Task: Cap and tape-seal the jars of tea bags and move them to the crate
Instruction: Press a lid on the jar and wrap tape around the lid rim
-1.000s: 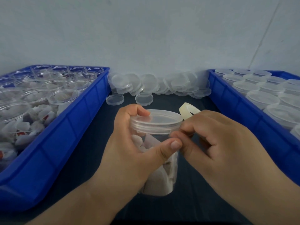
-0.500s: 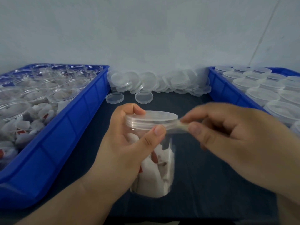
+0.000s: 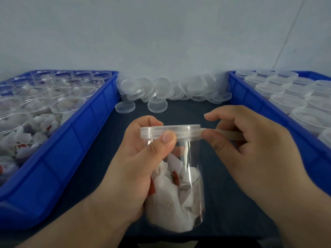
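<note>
Capped jar [image 3: 189, 176] of tea bags [image 3: 175, 203], held near and centre above the dark desk [image 3: 223, 185], its long axis close to upright. The left hand [image 3: 136, 169] wraps the jar wall from the left, fingers curled behind it, its thumb [image 3: 167, 138] pressed on the near rim of the lid [image 3: 180, 130]. A strip of tape [image 3: 223, 134] leaves the lid's right edge and runs roughly level to the right, into the curled fingers of the right hand [image 3: 250, 149], which holds it taut just beside the lid; any roll is hidden. The seam to be sealed circles the lid, so the wrap likely depends on keeping the strip level with the rim while the jar turns about its axis. The right crate [image 3: 268, 111], holding capped jars, lies right of the right hand, the nearer hand to it. Left crate [image 3: 71, 140]: open jars. Far centre: loose lids [image 3: 161, 88].
</note>
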`<control>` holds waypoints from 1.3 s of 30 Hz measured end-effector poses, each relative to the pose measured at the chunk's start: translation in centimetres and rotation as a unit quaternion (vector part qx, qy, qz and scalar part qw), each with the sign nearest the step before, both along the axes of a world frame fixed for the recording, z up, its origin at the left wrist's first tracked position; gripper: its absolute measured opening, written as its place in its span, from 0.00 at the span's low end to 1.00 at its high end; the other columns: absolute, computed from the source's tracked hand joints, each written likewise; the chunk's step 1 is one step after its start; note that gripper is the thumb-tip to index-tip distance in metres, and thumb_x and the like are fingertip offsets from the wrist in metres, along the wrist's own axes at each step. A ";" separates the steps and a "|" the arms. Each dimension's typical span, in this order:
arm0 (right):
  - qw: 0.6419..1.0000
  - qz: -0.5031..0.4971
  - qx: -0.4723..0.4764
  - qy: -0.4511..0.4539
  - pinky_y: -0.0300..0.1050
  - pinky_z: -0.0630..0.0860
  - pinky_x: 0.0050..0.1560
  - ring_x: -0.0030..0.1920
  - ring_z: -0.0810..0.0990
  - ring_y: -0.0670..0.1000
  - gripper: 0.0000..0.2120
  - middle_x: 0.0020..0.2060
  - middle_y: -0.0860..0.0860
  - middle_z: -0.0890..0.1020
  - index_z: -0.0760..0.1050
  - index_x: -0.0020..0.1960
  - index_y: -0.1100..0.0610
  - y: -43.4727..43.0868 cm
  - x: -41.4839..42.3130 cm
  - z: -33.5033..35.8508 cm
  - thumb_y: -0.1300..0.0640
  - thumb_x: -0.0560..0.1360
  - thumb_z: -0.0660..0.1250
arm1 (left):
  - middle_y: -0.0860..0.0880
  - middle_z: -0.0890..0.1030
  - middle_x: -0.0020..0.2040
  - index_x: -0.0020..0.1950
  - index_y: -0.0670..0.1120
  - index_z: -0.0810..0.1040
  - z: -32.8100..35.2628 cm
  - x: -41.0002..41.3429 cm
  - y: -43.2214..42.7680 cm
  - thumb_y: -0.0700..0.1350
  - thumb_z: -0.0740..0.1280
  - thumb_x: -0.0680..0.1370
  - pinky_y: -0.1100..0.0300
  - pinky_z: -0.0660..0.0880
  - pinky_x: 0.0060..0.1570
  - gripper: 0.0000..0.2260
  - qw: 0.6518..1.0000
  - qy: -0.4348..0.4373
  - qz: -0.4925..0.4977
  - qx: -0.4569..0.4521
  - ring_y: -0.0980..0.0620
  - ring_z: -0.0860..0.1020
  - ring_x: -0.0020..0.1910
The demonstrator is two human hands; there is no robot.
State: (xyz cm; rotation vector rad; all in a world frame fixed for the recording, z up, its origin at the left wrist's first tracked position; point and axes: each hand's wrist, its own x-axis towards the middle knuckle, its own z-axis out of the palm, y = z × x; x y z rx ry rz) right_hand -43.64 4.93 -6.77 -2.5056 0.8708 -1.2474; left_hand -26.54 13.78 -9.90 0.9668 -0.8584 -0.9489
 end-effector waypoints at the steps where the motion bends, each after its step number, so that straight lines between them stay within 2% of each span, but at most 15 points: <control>1: 1.000 -0.004 0.010 0.007 0.31 0.70 0.35 0.39 0.76 0.43 0.13 0.35 0.41 0.77 0.76 0.57 0.45 0.0 0.1 -0.2 0.42 0.75 0.63 | 0.44 0.86 0.46 0.45 0.57 0.80 -0.1 0.0 0.0 0.55 0.75 0.64 0.49 0.83 0.39 0.11 1.000 0.001 -0.002 -0.001 0.38 0.86 0.48; 3: 0.999 -0.004 0.036 0.021 0.28 0.70 0.35 0.40 0.76 0.41 0.16 0.36 0.40 0.76 0.75 0.58 0.43 -0.1 0.3 -0.5 0.39 0.74 0.60 | 0.42 0.86 0.47 0.45 0.58 0.80 -0.3 0.0 0.2 0.54 0.75 0.64 0.48 0.83 0.40 0.11 1.000 0.005 -0.004 0.002 0.36 0.85 0.49; 6: 0.995 0.013 0.094 0.019 0.24 0.70 0.44 0.44 0.76 0.37 0.18 0.37 0.40 0.78 0.72 0.58 0.35 -0.4 0.4 -0.9 0.34 0.71 0.57 | 0.42 0.85 0.49 0.46 0.59 0.80 -0.8 0.3 0.4 0.56 0.76 0.63 0.49 0.84 0.44 0.14 1.000 -0.006 -0.012 0.014 0.36 0.84 0.54; 7: 0.993 0.019 0.111 0.022 0.23 0.69 0.46 0.45 0.76 0.36 0.17 0.41 0.39 0.78 0.70 0.58 0.32 -0.5 0.4 -0.9 0.33 0.70 0.56 | 0.44 0.86 0.50 0.50 0.59 0.80 -0.9 0.4 0.4 0.57 0.78 0.62 0.52 0.84 0.45 0.19 1.000 -0.016 -0.012 0.019 0.39 0.84 0.54; 9: 0.990 0.027 0.133 0.039 0.23 0.68 0.46 0.46 0.76 0.35 0.17 0.47 0.35 0.76 0.66 0.58 0.29 -0.9 0.3 -0.9 0.30 0.69 0.55 | 0.49 0.86 0.54 0.61 0.58 0.77 -1.1 0.7 0.4 0.65 0.82 0.55 0.59 0.82 0.48 0.38 0.998 -0.054 -0.012 0.029 0.47 0.85 0.56; 11: 0.987 0.034 0.146 0.051 0.23 0.68 0.45 0.46 0.77 0.35 0.18 0.47 0.34 0.76 0.64 0.59 0.28 -1.0 0.2 -0.9 0.29 0.69 0.55 | 0.52 0.86 0.55 0.65 0.55 0.75 -1.1 0.8 0.3 0.72 0.80 0.52 0.62 0.81 0.52 0.46 0.996 -0.084 -0.011 0.033 0.51 0.84 0.57; 16: 0.987 0.030 0.153 0.048 0.24 0.70 0.43 0.42 0.78 0.36 0.24 0.43 0.36 0.78 0.68 0.65 0.32 -1.1 -0.1 -1.4 0.30 0.70 0.56 | 0.51 0.86 0.56 0.62 0.58 0.79 -1.2 1.0 -0.4 0.76 0.76 0.54 0.47 0.81 0.56 0.41 0.991 -0.125 0.010 0.050 0.50 0.84 0.58; 18: 0.986 0.021 0.153 0.070 0.26 0.71 0.44 0.43 0.78 0.35 0.28 0.44 0.33 0.77 0.68 0.67 0.34 -1.1 -0.1 -1.4 0.29 0.69 0.55 | 0.53 0.86 0.55 0.64 0.58 0.79 -1.3 1.0 -0.5 0.74 0.77 0.55 0.48 0.79 0.58 0.41 0.990 -0.131 0.025 0.052 0.52 0.84 0.57; 21: 0.986 -0.001 0.119 0.118 0.34 0.73 0.33 0.45 0.77 0.34 0.29 0.46 0.31 0.76 0.65 0.69 0.34 -0.8 -0.1 -1.2 0.28 0.70 0.53 | 0.57 0.85 0.58 0.72 0.54 0.73 -1.6 1.1 -0.4 0.66 0.80 0.58 0.50 0.76 0.60 0.45 0.993 -0.102 0.024 0.059 0.56 0.83 0.59; 24: 0.989 -0.011 0.083 0.121 0.32 0.69 0.34 0.38 0.77 0.38 0.28 0.33 0.37 0.75 0.65 0.69 0.36 0.0 0.0 -1.2 0.29 0.72 0.52 | 0.63 0.83 0.59 0.72 0.59 0.70 -1.5 0.8 -0.4 0.73 0.79 0.50 0.56 0.75 0.59 0.53 0.989 -0.130 0.032 0.069 0.60 0.81 0.60; 26: 0.990 -0.003 0.063 0.123 0.31 0.68 0.32 0.37 0.77 0.38 0.26 0.33 0.37 0.75 0.64 0.69 0.35 0.4 0.0 -0.8 0.30 0.73 0.53 | 0.64 0.83 0.57 0.70 0.60 0.72 -1.3 0.7 -0.5 0.71 0.79 0.52 0.58 0.78 0.54 0.48 0.988 -0.130 0.046 0.069 0.61 0.83 0.57; 29: 0.990 0.036 0.109 0.082 0.33 0.74 0.32 0.39 0.78 0.37 0.25 0.40 0.37 0.80 0.62 0.68 0.31 0.2 -0.6 0.1 0.32 0.71 0.56 | 0.58 0.86 0.54 0.67 0.57 0.76 -1.0 0.9 -0.6 0.63 0.77 0.57 0.63 0.82 0.43 0.39 0.994 -0.060 0.051 0.074 0.57 0.85 0.53; 33: 0.993 0.053 0.109 0.009 0.23 0.70 0.36 0.38 0.79 0.40 0.21 0.37 0.39 0.82 0.69 0.64 0.32 -0.4 -1.6 1.0 0.36 0.71 0.61 | 0.54 0.87 0.52 0.64 0.59 0.79 -0.9 0.8 -0.6 0.62 0.82 0.53 0.58 0.83 0.40 0.40 0.993 0.001 0.052 0.103 0.53 0.86 0.50; 36: 0.997 0.044 0.065 -0.019 0.23 0.69 0.35 0.36 0.80 0.42 0.19 0.39 0.40 0.82 0.72 0.64 0.37 -0.2 -1.9 0.9 0.40 0.75 0.69 | 0.54 0.87 0.51 0.64 0.59 0.80 -0.7 0.7 -0.7 0.62 0.82 0.50 0.54 0.83 0.43 0.41 0.992 0.012 0.066 0.107 0.53 0.87 0.49; 39: 0.999 0.029 0.023 -0.023 0.26 0.70 0.37 0.36 0.79 0.45 0.20 0.39 0.43 0.81 0.73 0.65 0.42 -0.1 -1.7 0.5 0.42 0.74 0.70 | 0.52 0.87 0.53 0.63 0.58 0.80 -0.5 0.5 -0.6 0.60 0.84 0.52 0.49 0.83 0.49 0.39 0.993 0.022 0.065 0.099 0.50 0.86 0.51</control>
